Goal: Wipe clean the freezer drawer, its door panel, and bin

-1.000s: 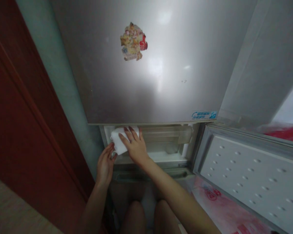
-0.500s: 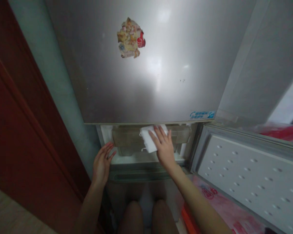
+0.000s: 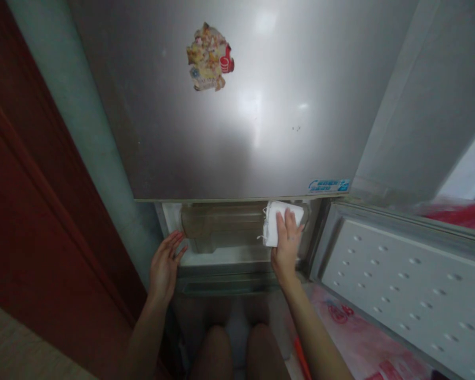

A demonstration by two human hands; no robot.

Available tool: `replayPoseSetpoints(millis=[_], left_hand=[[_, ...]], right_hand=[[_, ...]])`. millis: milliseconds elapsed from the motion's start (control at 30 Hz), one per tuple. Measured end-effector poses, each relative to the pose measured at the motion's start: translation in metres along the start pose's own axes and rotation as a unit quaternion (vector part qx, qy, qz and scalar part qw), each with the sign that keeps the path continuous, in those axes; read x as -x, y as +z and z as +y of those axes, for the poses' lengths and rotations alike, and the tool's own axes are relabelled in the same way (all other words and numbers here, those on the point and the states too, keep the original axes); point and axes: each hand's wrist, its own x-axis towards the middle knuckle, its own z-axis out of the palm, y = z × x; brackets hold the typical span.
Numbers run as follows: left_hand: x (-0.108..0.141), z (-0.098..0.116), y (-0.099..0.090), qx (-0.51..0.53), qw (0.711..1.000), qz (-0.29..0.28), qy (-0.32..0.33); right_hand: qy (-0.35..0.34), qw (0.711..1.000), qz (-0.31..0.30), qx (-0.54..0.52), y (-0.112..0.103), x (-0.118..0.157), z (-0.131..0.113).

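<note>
A folded white cloth (image 3: 272, 227) with frayed edges lies under the fingers of my right hand (image 3: 287, 240), pressed against the front of a translucent fridge drawer (image 3: 225, 220). The cloth covers the drawer's right part. My left hand (image 3: 167, 259) is at the left edge of the fridge compartment, fingers apart and holding nothing. Its fingertips come close to the drawer's left end; whether they touch the frame I cannot tell.
Above is the closed silver fridge door (image 3: 237, 142) with a torn food sticker (image 3: 209, 58). The lower door (image 3: 399, 279) stands open to the right, with dimples on its inside. A pink plastic bag (image 3: 340, 316) lies beneath it. A reddish-brown wooden panel (image 3: 35, 211) rises at left.
My right hand has slid the cloth rightward along the drawer front, from near its middle to its right part. My left hand has stayed in place.
</note>
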Motion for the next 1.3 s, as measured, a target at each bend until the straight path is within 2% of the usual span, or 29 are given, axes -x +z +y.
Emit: replayPoseSetpoints(millis=[133,267,367,433,533,667,833,933,1133,1300], left_hand=[[-0.001,-0.001,-0.002,0.004,1.000,-0.004,-0.001],[-0.001,-0.001,-0.004,0.021,1.000,-0.007,-0.017],[-0.002,0.000,-0.005,0.037,0.997,0.042,-0.046],[-0.003,-0.001,-0.005,0.041,0.993,0.086,-0.065],[-0.006,-0.004,-0.004,0.067,0.990,0.083,-0.096],[-0.009,-0.007,-0.003,0.106,0.989,0.059,-0.085],[-0.009,-0.002,0.000,0.123,0.983,0.090,-0.098],[-0.008,0.001,0.001,0.119,0.985,0.086,-0.095],[-0.003,0.002,0.000,0.054,0.994,0.053,-0.074],[0.000,0.002,-0.002,0.036,0.997,0.025,-0.061]], right_hand=[[-0.034,0.998,-0.037,-0.033,0.031,0.009,-0.058],[-0.131,0.986,-0.096,-0.034,0.058,0.006,-0.108],[-0.208,0.969,-0.127,-0.027,0.073,0.002,-0.131],[-0.254,0.958,-0.132,-0.023,0.080,0.001,-0.137],[-0.318,0.938,-0.134,-0.020,0.084,0.008,-0.134],[-0.372,0.917,-0.144,-0.019,0.084,0.016,-0.121],[-0.370,0.919,-0.131,-0.015,0.083,-0.002,-0.117],[-0.370,0.921,-0.120,-0.014,0.084,-0.010,-0.115],[-0.392,0.907,-0.152,-0.020,0.082,0.004,-0.098],[-0.400,0.900,-0.172,-0.009,0.071,0.009,-0.078]])
